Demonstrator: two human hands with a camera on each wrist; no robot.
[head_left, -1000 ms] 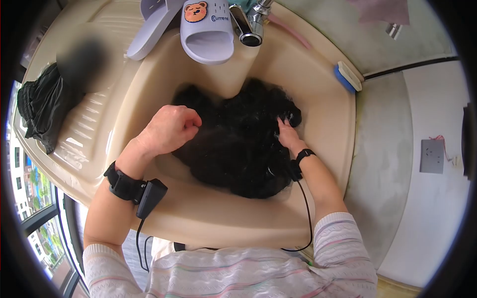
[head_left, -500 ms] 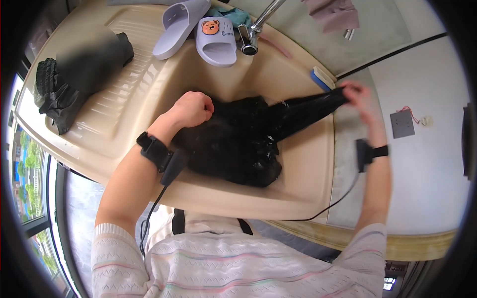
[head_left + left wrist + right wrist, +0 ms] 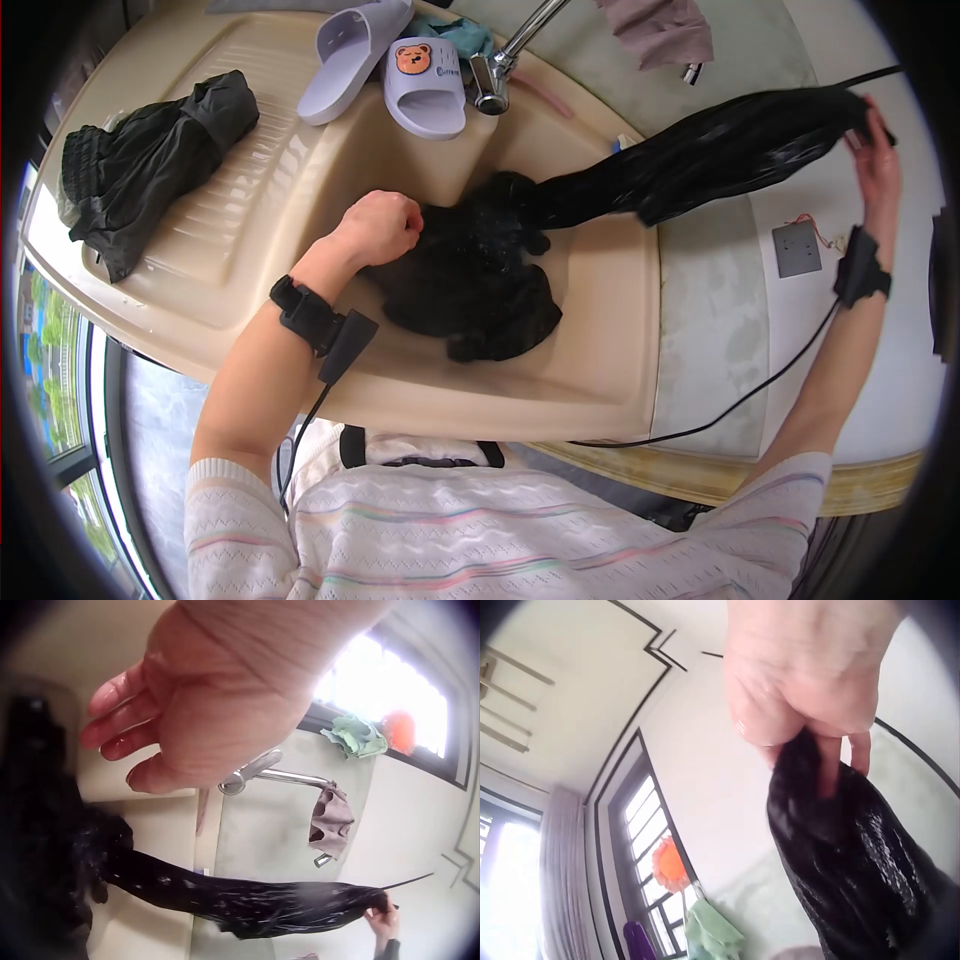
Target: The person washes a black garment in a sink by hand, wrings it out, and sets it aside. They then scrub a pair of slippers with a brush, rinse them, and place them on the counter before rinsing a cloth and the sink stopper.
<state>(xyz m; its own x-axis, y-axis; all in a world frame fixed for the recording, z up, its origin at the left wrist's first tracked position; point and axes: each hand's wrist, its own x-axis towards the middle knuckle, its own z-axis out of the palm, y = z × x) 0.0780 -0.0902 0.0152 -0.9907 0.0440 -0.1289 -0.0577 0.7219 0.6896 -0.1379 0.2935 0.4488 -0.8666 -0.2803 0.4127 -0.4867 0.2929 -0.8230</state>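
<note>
My right hand [image 3: 877,160] is raised high at the far right, gripping the end of a wet black garment [image 3: 740,150]. In the right wrist view its fingers curl into the shiny cloth [image 3: 847,847]. The garment stretches from there down to a dark heap of black cloth [image 3: 465,280] in the beige sink [image 3: 610,385]. Over the left side of that heap hovers my left hand [image 3: 385,225], holding nothing. The left wrist view shows its fingers wet and loosely bent, apart from the cloth.
Two lilac slippers [image 3: 425,108] sit on the back rim beside the chrome faucet [image 3: 505,70]. A dark crumpled garment [image 3: 160,165] lies on the ribbed board at left. A mauve cloth [image 3: 655,35] hangs behind the sink. A wall socket [image 3: 797,249] is at right.
My right hand has gone from the heap in the sink up and far to the right, pulling a long stretch of the black garment out. My left hand stays over the sink's left side.
</note>
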